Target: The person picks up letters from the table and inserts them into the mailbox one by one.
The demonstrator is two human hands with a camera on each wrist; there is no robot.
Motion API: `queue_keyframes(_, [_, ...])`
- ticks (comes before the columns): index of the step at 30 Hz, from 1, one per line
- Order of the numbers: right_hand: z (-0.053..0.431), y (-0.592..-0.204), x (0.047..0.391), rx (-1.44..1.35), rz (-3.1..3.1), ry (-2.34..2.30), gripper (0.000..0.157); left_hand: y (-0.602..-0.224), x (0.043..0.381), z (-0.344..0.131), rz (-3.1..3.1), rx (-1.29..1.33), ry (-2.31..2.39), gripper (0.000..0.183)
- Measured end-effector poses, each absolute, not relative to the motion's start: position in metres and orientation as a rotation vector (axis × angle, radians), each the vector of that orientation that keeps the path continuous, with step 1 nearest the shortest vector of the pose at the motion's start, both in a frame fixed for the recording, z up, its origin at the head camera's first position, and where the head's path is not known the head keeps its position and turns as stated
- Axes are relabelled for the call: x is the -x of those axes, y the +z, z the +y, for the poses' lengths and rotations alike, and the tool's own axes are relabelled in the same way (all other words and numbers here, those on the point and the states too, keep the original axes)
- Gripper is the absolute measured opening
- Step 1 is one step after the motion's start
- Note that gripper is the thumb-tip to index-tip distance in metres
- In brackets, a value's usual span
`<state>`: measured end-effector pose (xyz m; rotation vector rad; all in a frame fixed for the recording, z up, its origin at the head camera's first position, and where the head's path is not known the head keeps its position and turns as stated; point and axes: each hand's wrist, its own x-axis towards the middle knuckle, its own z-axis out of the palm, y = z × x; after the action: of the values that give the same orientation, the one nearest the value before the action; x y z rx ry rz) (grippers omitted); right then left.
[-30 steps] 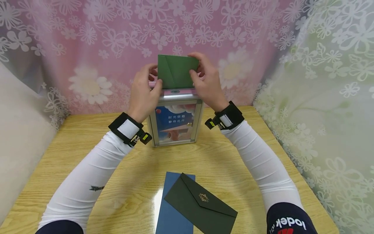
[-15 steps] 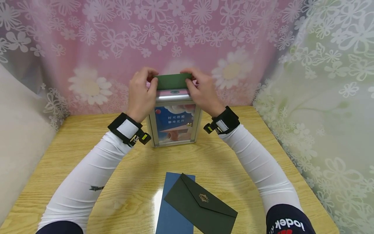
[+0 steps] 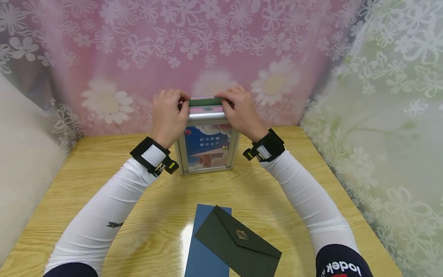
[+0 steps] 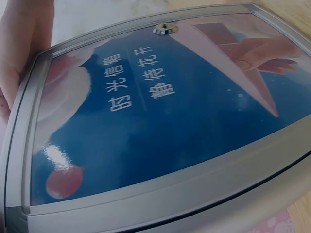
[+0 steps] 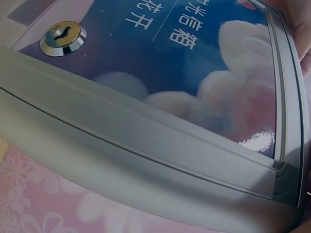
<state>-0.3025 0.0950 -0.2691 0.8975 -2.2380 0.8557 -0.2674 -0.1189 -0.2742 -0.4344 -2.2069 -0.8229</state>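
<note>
The silver-framed letter box (image 3: 207, 115) stands upright on the table, and a green envelope (image 3: 206, 102) shows only as a narrow strip above its top. My left hand (image 3: 169, 115) pinches the strip's left end between thumb and fingers. At its other end, my right hand (image 3: 243, 114) pinches it likewise. The envelope's lower part is hidden in the box. In the left wrist view, the blue picture panel (image 4: 146, 145) fills most of the frame, and my right hand (image 4: 24, 43) shows at the edge. A key lock (image 5: 63, 38) appears in the right wrist view.
Nearer the table's front, a dark green envelope (image 3: 238, 242) with a gold emblem lies across a blue envelope (image 3: 204, 254). The wooden table (image 3: 114, 165) is bounded by a pink floral curtain (image 3: 138, 57) behind and a pale floral curtain (image 3: 391, 115) at the right.
The green envelope has gone down into the top of the letter box, from mostly exposed to a thin strip. Both hands have come down with it, still pinching its ends.
</note>
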Motion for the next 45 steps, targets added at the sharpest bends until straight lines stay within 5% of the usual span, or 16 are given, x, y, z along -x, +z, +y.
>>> queue_keyframes(18, [0.104,-0.274,0.297,-0.888,-2.176,0.944,0.021,-0.284,0.259,-0.125,-2.158,0.470,-0.877,0.015])
queue_keyframes(35, [0.186,-0.321,0.272,-0.710,-2.217,1.001,0.027,-0.358,0.171,-0.125,-2.301,1.087,-0.544,0.021])
queue_keyframes(45, [0.209,-0.361,0.254,-0.725,-2.431,0.912,0.024,-0.404,0.155,-0.095,-2.700,1.378,-0.350,0.067])
